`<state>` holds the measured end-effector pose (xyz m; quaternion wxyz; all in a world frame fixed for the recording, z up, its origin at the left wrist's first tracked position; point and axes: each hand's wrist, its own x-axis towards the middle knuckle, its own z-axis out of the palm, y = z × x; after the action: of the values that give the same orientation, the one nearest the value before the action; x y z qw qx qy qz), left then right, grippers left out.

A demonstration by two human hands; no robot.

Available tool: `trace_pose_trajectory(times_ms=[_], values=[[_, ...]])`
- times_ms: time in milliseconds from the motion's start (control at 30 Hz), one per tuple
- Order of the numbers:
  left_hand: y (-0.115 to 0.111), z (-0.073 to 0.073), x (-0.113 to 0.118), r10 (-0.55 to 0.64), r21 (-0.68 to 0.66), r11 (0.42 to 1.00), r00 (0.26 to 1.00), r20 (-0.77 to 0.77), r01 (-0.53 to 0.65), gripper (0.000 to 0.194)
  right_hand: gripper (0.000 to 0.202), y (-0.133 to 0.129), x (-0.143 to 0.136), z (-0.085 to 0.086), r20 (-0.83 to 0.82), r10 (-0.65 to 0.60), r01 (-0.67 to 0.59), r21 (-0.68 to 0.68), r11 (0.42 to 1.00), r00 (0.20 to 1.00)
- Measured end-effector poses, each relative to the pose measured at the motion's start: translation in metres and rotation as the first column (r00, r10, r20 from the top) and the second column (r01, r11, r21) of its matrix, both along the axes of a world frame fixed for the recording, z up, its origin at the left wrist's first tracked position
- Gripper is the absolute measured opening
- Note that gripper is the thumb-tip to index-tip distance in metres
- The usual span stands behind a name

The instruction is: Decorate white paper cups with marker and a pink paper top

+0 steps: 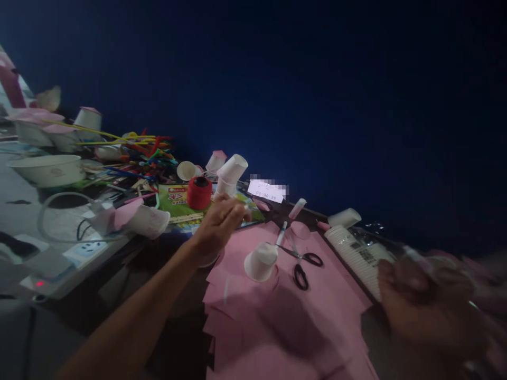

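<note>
On my feed from the head camera, my bare left forearm (146,303) slants up from the lower left edge toward the middle of the view. My left wrist (196,247) continues that line, and my bare left hand (219,224) is turned knuckles up, its fingers (233,211) bent inward. My bare right hand (425,303) is low on the right, dark and smeared by blur. I make out curled fingers, but not their exact grip.
</note>
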<state>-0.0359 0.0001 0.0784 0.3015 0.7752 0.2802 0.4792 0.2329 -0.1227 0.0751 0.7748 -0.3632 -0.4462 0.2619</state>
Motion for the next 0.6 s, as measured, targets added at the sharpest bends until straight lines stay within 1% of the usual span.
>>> trace_pose_trajectory(times_ms=[33, 67, 100, 133, 167, 200, 233, 267, 333, 367, 400, 433, 500, 533, 600], values=[[0.003, 0.002, 0.0, 0.082, -0.058, 0.995, 0.994, 0.068, -0.078, 0.042, 0.007, 0.003, 0.004, 0.0, -0.077, -0.064, 0.063, -0.009, 0.998, 0.995], [0.005, 0.003, 0.002, 0.123, -0.08, 0.99, 0.987, 0.107, -0.114, 0.04, 0.004, 0.008, 0.004, -0.005, -0.086, -0.087, 0.084, -0.043, 0.996, 0.992], [0.007, 0.002, 0.005, 0.096, -0.081, 0.993, 0.991, 0.093, -0.089, 0.035, 0.014, 0.013, 0.0, -0.012, -0.051, -0.078, 0.071, -0.127, 0.989, 0.996], [0.007, -0.001, 0.009, 0.038, -0.071, 0.997, 0.999, 0.03, -0.036, 0.032, 0.023, 0.017, -0.008, -0.023, 0.014, -0.042, 0.044, -0.222, 0.974, 0.999], [0.009, -0.006, 0.012, -0.007, -0.057, 0.998, 1.0, -0.026, 0.005, 0.031, 0.025, 0.021, -0.017, -0.035, 0.101, 0.006, 0.025, -0.306, 0.952, 0.995], [0.01, -0.013, 0.015, -0.039, -0.05, 0.998, 0.997, -0.072, 0.035, 0.03, 0.027, 0.025, -0.026, -0.047, 0.197, 0.086, -0.003, -0.386, 0.922, 0.977], [0.013, -0.021, 0.017, -0.04, -0.055, 0.998, 0.995, -0.091, 0.035, 0.029, 0.027, 0.027, -0.035, -0.058, 0.271, 0.167, -0.031, -0.442, 0.897, 0.948], [0.016, -0.029, 0.017, -0.013, -0.064, 0.998, 0.997, -0.072, 0.009, 0.026, 0.025, 0.028, -0.042, -0.067, 0.33, 0.177, -0.015, -0.44, 0.898, 0.927], [0.023, -0.045, 0.016, 0.057, -0.119, 0.991, 0.998, -0.002, -0.057, 0.023, 0.024, 0.028, -0.05, -0.077, 0.431, 0.137, 0.048, -0.391, 0.919, 0.892], [0.027, -0.051, 0.016, 0.073, -0.193, 0.979, 0.997, 0.008, -0.07, 0.022, 0.025, 0.028, -0.051, -0.079, 0.503, 0.124, 0.082, -0.367, 0.927, 0.856], [0.03, -0.056, 0.015, 0.058, -0.281, 0.958, 0.998, 0.005, -0.054, 0.022, 0.029, 0.027, -0.053, -0.08, 0.576, 0.122, 0.105, -0.344, 0.933, 0.809], [0.031, -0.06, 0.015, 0.018, -0.378, 0.925, 1.0, 0.002, -0.016, 0.02, 0.035, 0.027, -0.054, -0.08, 0.646, 0.131, 0.118, -0.327, 0.938, 0.752], [0.032, -0.067, 0.015, -0.006, -0.529, 0.848, 0.999, 0.039, 0.026, 0.019, 0.051, 0.029, -0.058, -0.081, 0.746, 0.15, 0.118, -0.294, 0.948, 0.649], [0.031, -0.069, 0.017, -0.019, -0.573, 0.819, 0.999, 0.049, 0.044, 0.02, 0.06, 0.032, -0.062, -0.082, 0.773, 0.16, 0.116, -0.289, 0.95, 0.614], [0.029, -0.074, 0.02, -0.042, -0.649, 0.758, 0.998, 0.055, 0.068, 0.021, 0.072, 0.038, -0.071, -0.086, 0.797, 0.17, 0.126, -0.294, 0.947, 0.58]])
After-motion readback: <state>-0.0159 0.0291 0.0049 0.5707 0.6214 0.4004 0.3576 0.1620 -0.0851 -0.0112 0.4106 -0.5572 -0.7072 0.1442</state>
